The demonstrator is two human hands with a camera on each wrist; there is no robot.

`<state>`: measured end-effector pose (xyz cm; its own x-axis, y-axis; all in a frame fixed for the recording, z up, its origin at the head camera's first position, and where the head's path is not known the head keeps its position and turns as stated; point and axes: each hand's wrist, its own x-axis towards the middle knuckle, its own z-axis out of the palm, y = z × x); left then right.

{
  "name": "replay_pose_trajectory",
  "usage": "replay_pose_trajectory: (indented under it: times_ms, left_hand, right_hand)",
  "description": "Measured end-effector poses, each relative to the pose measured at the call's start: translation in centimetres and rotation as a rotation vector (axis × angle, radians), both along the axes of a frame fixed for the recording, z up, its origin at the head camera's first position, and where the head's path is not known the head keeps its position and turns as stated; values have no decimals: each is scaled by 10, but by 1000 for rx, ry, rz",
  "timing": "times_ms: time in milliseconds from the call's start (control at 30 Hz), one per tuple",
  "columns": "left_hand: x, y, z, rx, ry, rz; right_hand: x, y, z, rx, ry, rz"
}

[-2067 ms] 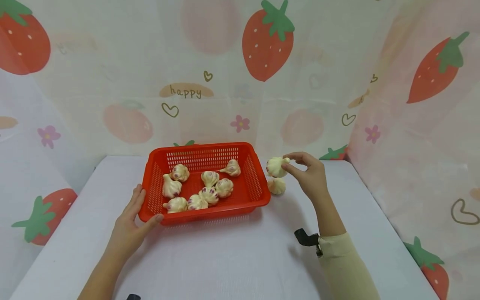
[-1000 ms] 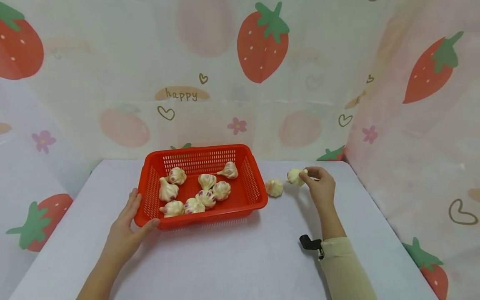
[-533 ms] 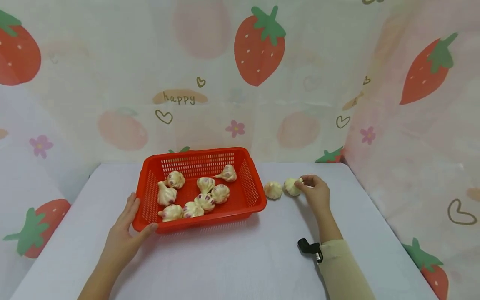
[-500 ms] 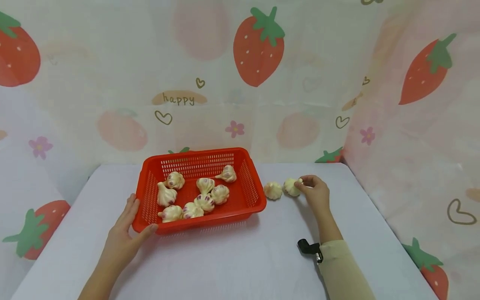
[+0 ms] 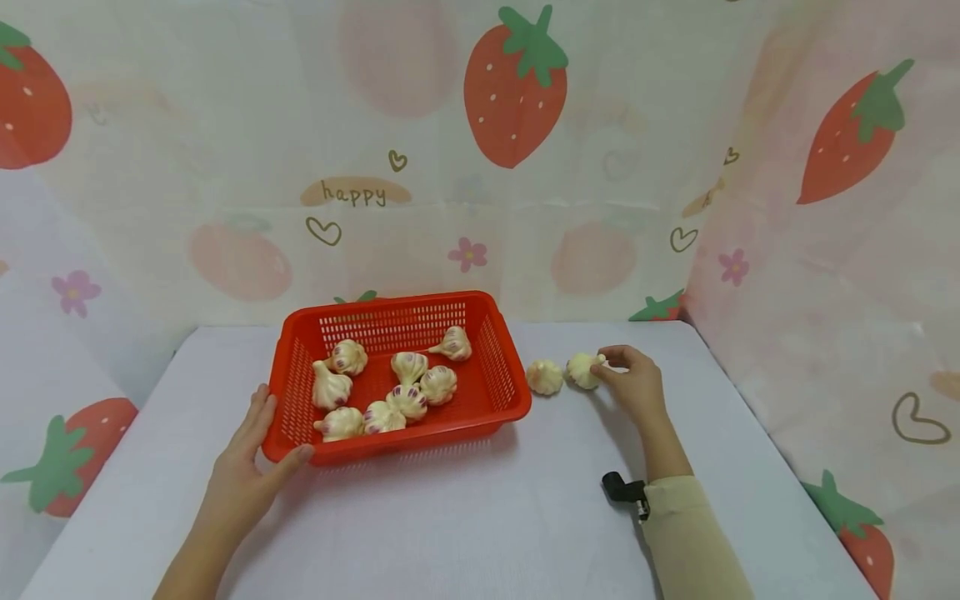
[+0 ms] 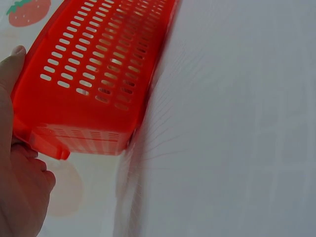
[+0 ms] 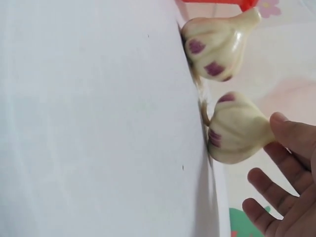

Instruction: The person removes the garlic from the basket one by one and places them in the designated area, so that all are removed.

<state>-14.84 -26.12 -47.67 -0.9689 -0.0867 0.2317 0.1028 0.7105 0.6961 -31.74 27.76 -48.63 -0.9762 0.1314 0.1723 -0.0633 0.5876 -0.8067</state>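
A red plastic basket (image 5: 405, 450) stands on the white table with several garlic bulbs (image 5: 331, 387) inside. My left hand (image 5: 242, 475) holds its near left corner, thumb against the front and the other fingers at the left end. In the left wrist view those fingers lie curled below the rim, partly hidden. To the right of the basket, my right hand (image 5: 633, 387) pinches the stem of a garlic bulb (image 7: 239, 129) between thumb and forefinger; its root end meets the tabletop. A second loose bulb (image 5: 544, 377) sits between that one and the basket.
A strawberry-print curtain (image 5: 420, 125) rises behind the table and along both sides. The white cloth-covered tabletop (image 5: 450, 533) stretches in front of the basket. A black wrist-camera mount (image 5: 622, 489) sticks out from the right sleeve.
My right hand has carried its bulb from above the loose one, out to the right, then down onto the table beside it. The left hand stays at the basket's corner.
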Motion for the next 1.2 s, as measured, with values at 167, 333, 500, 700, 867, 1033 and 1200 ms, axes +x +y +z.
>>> replay_pose_trajectory:
  times_ms: [167, 333, 500, 700, 867, 1033, 1200]
  left_hand:
    - [1, 0, 1, 2, 10, -1]
    - [0, -1, 0, -4, -6, 2]
    - [-1, -1, 0, 1, -8, 0]
    - [-1, -1, -1, -2, -11, 3]
    - [-1, -1, -1, 2, -5, 0]
    - [-1, -1, -1, -3, -16, 2]
    - [0, -1, 0, 2, -12, 0]
  right_hand:
    - [1, 4, 3, 8, 18, 53]
    - [1, 9, 5, -1, 46, 82]
    - [0, 10, 5, -22, 66, 90]
    - [-1, 6, 5, -17, 69, 94]
    - [1, 2, 6, 15, 89, 67]
    - [2, -1, 6, 23, 92, 64]
    - [2, 1, 6, 22, 75, 71]
